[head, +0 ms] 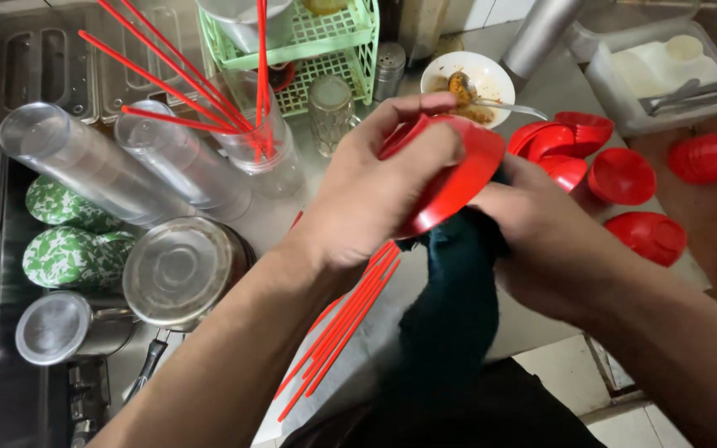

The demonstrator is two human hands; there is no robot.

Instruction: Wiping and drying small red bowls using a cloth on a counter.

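While left hand (pixel 375 187) tilts red bowl (pixel 450 178), right hand (pixel 541 241) presses dark cloth (pixel 450 307).

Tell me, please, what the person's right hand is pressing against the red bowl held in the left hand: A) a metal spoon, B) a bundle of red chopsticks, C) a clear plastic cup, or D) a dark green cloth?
D: the right hand grips a dark green cloth bunched against the underside of the red bowl, which the left hand holds tilted on edge.
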